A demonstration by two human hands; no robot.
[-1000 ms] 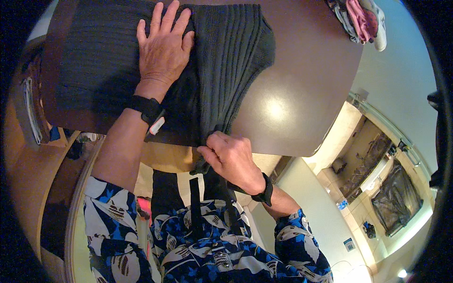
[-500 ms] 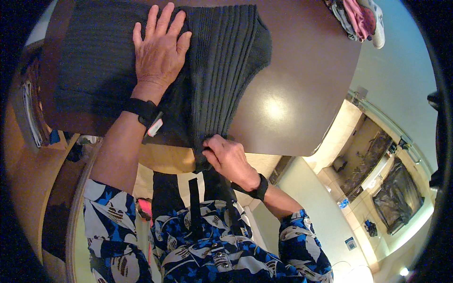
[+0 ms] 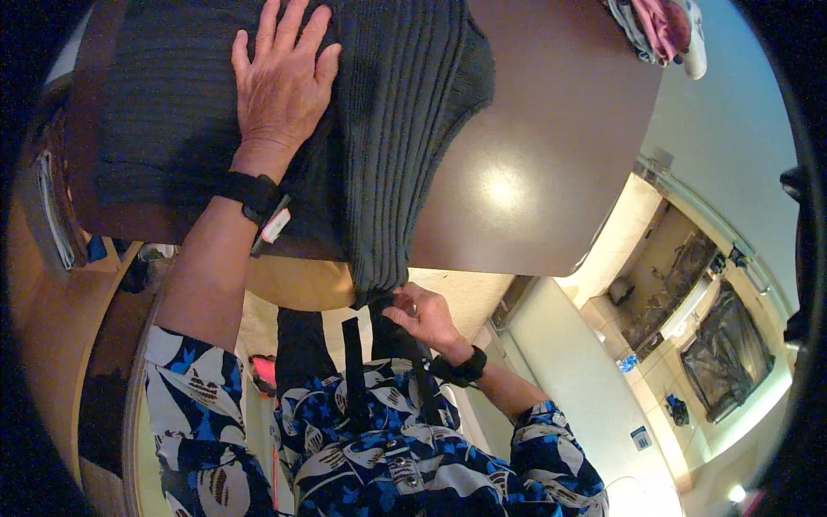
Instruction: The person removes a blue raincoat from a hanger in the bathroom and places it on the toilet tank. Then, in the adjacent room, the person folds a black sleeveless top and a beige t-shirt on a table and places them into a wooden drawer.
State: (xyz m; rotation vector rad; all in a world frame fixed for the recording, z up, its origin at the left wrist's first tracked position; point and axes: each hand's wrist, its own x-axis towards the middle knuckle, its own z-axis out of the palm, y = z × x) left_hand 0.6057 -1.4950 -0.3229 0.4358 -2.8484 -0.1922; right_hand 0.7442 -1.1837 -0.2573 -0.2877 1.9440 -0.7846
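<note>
A dark grey ribbed knit sweater (image 3: 172, 112) lies spread on the brown table (image 3: 534, 146). Flat on its middle rests my left hand (image 3: 284, 90), fingers stretched out and holding nothing. A ribbed, bunched part like a sleeve (image 3: 388, 146) runs down over the table's near edge. At its lower end my right hand (image 3: 425, 319) has its fingers closed on the knit edge, just off the table. A small white tag (image 3: 276, 227) shows beside my left wrist.
Folded clothes (image 3: 655, 30), pink and grey, sit at the table's far right corner. A wooden chair seat (image 3: 301, 283) is under the near edge. To the right, a pale panel (image 3: 577, 370) stands near a black plastic bag (image 3: 728, 353).
My right hand has moved down toward me, drawing the sleeve-like part further over the edge and straighter. My left hand has shifted slightly up and left in the picture, still flat.
</note>
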